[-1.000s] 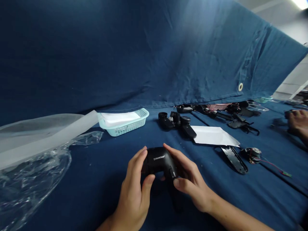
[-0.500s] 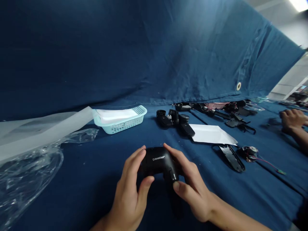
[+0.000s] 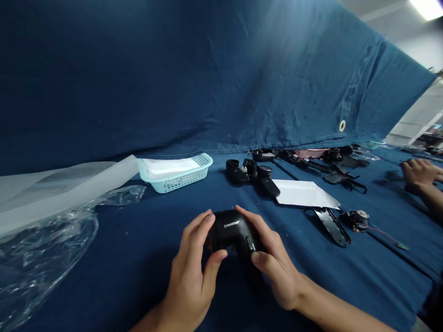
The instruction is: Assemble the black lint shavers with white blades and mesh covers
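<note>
Both hands wrap this black plastic handheld unit [image 3: 230,230] just above the blue cloth [image 3: 114,281], and holding it two-handed seems like the way to go. The left hand [image 3: 190,272] curls snugly round one side, the right hand [image 3: 275,263] round the other, fingers closed on the body, not splayed. The right thumb sits by a small side button [image 3: 250,244], I think; hard to see from here. Loose black plastic parts [image 3: 251,170] lie farther out.

Blue cloth-covered table [image 3: 104,286] (rushed list): mint plastic basket [image 3: 173,180] at eleven o'clock, white paper sheet [image 3: 301,193] at one, clear plastic wrap [image 3: 44,249] at nine.
</note>
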The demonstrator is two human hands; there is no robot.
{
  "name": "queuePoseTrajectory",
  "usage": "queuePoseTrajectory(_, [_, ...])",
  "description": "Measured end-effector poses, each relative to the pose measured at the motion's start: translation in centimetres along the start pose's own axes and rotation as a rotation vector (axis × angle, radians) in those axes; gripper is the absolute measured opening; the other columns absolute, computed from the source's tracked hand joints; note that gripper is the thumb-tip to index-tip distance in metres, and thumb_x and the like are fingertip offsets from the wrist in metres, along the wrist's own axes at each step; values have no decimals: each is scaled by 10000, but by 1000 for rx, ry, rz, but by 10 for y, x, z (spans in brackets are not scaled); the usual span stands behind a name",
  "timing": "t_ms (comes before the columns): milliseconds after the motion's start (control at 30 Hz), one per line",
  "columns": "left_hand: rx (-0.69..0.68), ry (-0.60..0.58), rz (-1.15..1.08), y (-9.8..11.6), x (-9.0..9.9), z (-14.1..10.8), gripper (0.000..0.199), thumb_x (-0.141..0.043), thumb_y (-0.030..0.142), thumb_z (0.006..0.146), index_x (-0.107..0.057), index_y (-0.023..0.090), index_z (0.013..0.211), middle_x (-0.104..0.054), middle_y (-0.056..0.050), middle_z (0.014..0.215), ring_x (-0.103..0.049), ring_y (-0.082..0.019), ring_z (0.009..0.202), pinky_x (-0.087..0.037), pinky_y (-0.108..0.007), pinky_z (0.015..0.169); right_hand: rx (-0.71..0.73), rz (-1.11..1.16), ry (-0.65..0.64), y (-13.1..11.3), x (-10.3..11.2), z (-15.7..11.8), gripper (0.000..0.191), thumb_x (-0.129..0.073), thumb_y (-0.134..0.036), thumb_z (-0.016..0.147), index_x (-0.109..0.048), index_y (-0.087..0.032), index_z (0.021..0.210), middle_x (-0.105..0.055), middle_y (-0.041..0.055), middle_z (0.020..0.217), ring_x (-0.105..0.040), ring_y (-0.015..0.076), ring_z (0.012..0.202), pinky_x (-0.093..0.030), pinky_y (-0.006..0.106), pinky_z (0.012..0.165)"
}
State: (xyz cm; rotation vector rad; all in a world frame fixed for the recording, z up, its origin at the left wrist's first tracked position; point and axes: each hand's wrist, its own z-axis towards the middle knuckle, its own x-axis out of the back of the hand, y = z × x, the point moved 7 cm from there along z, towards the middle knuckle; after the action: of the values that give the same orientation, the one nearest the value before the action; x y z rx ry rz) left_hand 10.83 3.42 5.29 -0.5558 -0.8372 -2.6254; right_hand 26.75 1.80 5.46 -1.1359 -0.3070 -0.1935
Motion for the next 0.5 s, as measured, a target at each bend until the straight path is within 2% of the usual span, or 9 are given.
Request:
queuePoseTrajectory(133, [28,-23,-3,-1,-3,0,491,-501,242,970,-361,235,1441,-484,-99,1383,-492,-200,1281,-475,-331,1060,-60,68,16,6,2,3,659,-449,-263,738,-442,-279,1397,-628,31,997,-516,314,1090,-410,461,901])
queuePoseTrajectory(200, [57,-29,-28,-3,-4,-1,491,-502,232,968,-361,245,1438,-479,-94,1386,-489,-199,1281,-488,-331,1044,-128,177,16,11,1,4,669,-465,-238,713,-466,-287,1380,-612,36,1088,-500,311,1111,-432,464,907])
queuePoseTrajectory(300, [96,-32,-63,-6,-6,-1,481,-500,227,968,-366,255,1429,-471,-90,1382,-492,-193,1269,-524,-304,987,-266,485,-21,18,-6,5,663,-473,-218,703,-477,-298,1361,-532,42,1282,-535,276,1022,-521,439,792])
queuePoseTrajectory(400, [97,-32,-39,-5,-6,-1,470,-500,243,970,-373,259,1422,-464,-89,1374,-493,-198,1259,-517,-334,1000,-357,710,-49,18,-13,6,551,-478,-260,778,-499,-269,1329,-551,61,1262,-564,248,960,-541,430,785])
queuePoseTrajectory(500, [82,-33,-7,-4,-5,0,465,-509,251,969,-381,256,1417,-467,-93,1360,-500,-204,1247,-506,-359,1012,-426,737,-22,19,-14,7,430,-489,-292,865,-532,-270,1292,-575,58,1228,-573,234,960,-530,409,808])
